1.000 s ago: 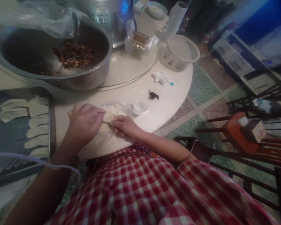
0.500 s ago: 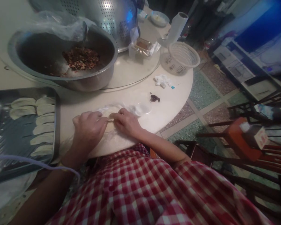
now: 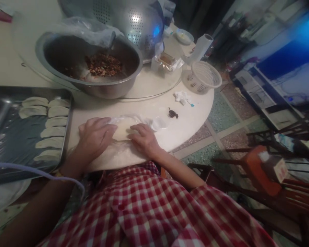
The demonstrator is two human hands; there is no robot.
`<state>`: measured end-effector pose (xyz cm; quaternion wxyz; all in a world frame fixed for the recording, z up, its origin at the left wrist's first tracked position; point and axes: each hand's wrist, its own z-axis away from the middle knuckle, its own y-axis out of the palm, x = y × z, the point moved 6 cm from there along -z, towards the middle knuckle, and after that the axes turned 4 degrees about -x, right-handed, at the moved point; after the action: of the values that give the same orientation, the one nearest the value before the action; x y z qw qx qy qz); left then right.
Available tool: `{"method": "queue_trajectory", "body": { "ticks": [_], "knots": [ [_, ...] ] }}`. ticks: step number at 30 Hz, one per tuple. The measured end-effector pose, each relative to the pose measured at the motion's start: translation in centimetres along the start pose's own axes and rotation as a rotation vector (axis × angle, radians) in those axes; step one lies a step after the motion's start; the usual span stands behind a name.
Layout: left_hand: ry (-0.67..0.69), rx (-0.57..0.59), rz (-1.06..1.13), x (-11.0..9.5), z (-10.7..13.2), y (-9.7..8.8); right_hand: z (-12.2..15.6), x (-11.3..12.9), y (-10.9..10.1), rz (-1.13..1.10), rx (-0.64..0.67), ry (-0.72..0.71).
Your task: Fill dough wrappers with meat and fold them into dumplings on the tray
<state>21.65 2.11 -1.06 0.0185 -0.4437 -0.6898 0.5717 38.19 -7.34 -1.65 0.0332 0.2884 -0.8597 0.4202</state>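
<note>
Dough round [image 3: 123, 130] between both hands [image 3: 94, 138], on the table [image 3: 195, 109].

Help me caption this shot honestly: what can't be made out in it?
All in the head view, now:
Dough sheet: left edge hidden by the left hand, part of the right edge by the right hand.
Metal tray: cut off by the picture's left edge.
Metal bowl: part of its far rim hidden by clear plastic.
Box: its print is too blurred to read.
</note>
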Motion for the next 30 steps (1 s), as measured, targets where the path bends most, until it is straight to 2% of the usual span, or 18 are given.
{"method": "queue_trajectory", "body": {
  "ticks": [3,5,6,8,10,14,17,21,26,28,30],
  "knots": [
    [-0.050,-0.025,0.173,-0.2,-0.2,-0.9,-0.2,0.8,-0.4,-0.132,0.066,0.019],
    [-0.130,-0.025,0.440,-0.6,-0.3,-1.3,-0.9,1.1,-0.6,-0.230,0.148,0.102],
    [-0.214,-0.006,0.602,-0.7,-0.3,-1.2,-1.4,1.1,-0.8,-0.282,0.193,0.162],
    [-0.435,0.055,0.871,-0.8,0.1,-0.5,-2.7,0.8,-1.1,-0.395,0.283,0.310],
    [-0.602,0.091,1.014,-1.1,0.6,0.3,-4.2,0.0,-1.5,-0.534,0.338,0.491],
    [-0.718,0.078,1.162,-1.8,1.3,0.4,-6.5,-1.9,-1.5,-0.890,0.357,0.869],
    [-0.766,0.064,1.255,-2.3,1.7,-0.1,-7.0,-2.0,-0.9,-1.056,0.428,1.033],
    [-0.806,0.023,1.341,-2.5,1.9,-0.7,-6.9,-1.2,-0.9,-1.142,0.464,1.126],
    [-0.836,-0.012,1.402,-2.4,2.2,-1.2,-7.7,-0.2,-1.8,-1.144,0.497,1.153],
    [-0.854,-0.042,1.430,-2.6,2.3,-1.3,-8.4,0.0,-2.4,-1.095,0.507,1.117],
    [-0.925,-0.119,1.501,-2.7,2.3,-1.2,-9.3,0.3,-3.3,-0.971,0.496,0.991]
  ]
}}
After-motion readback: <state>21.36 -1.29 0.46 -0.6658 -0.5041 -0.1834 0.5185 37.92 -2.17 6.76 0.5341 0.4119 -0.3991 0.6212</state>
